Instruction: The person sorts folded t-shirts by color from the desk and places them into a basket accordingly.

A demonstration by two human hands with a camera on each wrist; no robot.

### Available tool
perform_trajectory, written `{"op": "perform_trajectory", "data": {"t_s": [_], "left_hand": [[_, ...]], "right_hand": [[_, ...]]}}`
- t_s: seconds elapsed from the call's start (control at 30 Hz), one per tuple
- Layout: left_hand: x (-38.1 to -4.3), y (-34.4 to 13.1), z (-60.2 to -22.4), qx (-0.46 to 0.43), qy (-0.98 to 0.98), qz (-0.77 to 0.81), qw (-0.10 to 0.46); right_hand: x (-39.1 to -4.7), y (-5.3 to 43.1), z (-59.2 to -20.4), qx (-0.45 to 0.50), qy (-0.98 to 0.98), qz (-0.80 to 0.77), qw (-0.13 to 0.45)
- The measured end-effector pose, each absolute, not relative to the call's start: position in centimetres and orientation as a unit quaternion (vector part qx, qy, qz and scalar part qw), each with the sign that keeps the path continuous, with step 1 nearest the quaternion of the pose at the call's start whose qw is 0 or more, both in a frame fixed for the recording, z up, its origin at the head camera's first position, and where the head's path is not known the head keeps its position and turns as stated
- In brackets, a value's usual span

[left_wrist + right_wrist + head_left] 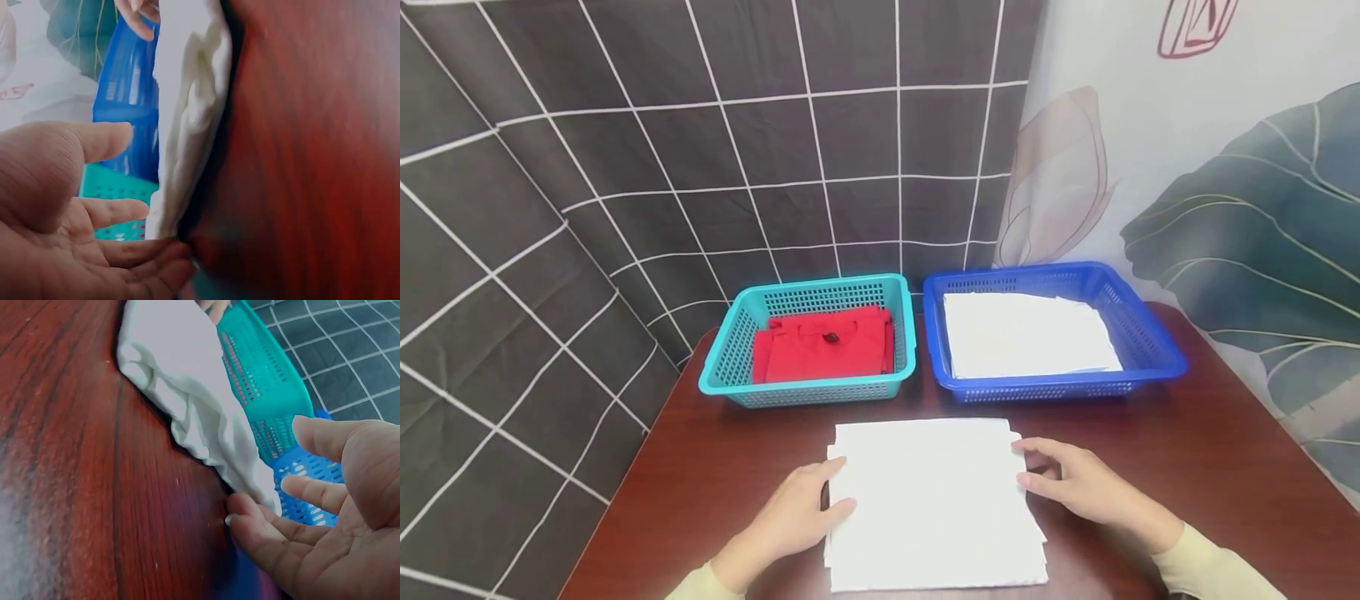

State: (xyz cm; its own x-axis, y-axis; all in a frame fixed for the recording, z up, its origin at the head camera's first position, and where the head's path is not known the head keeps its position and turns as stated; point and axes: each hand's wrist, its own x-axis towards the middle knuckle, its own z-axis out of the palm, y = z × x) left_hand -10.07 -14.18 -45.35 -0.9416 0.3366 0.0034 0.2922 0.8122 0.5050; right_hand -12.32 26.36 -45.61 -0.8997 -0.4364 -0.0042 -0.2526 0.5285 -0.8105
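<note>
A rectangular folded white cloth [932, 508], with several layers along its edges, lies flat on the table in front of me. My left hand [801, 508] is at its left side, thumb and fingers spread; in the left wrist view the lower fingertips [169, 262] touch the cloth's edge. On the far right side is my right hand [1071, 479], its thumb apart from the fingers. The right wrist view shows its lower fingertips [247, 515] against the cloth's far corner. Neither thumb pinches the fabric.
Behind the cloth stands a teal basket [820, 389] with a folded red shirt [827, 350] in it. Beside it, a blue basket [1056, 383] contains folded white cloth [1026, 333]. The dark red table [655, 517] meets a grid-patterned curtain [700, 150] at the back.
</note>
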Motion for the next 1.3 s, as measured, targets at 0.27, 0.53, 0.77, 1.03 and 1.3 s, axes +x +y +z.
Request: {"op": "perform_trajectory", "data": {"t_s": [0.27,0.53,0.77,1.03,1.3], "left_hand": [[-10.9,-12.5,-45.7,0.067,0.869,0.465,0.156],[-12.1,-12.4,-46.3,0.047,0.799,0.566,0.199],[-12.4,-12.8,-46.9,0.078,0.819,0.541,0.175],[-12.6,-13.2,-47.2,0.095,0.841,0.507,0.162],[-12.6,-13.3,-46.8,0.107,0.835,0.515,0.160]], "right_hand": [[-13.1,25.3,-46.3,-0.117,0.779,-0.570,0.234],[-13.3,23.8,-46.9,-0.139,0.786,-0.564,0.210],[-13.3,22.6,-47.5,-0.081,0.752,-0.622,0.202],[-13.6,21.9,-48.0,-0.078,0.791,-0.582,0.171],[-13.3,21.9,-47.9,-0.058,0.823,-0.545,0.149]]}}
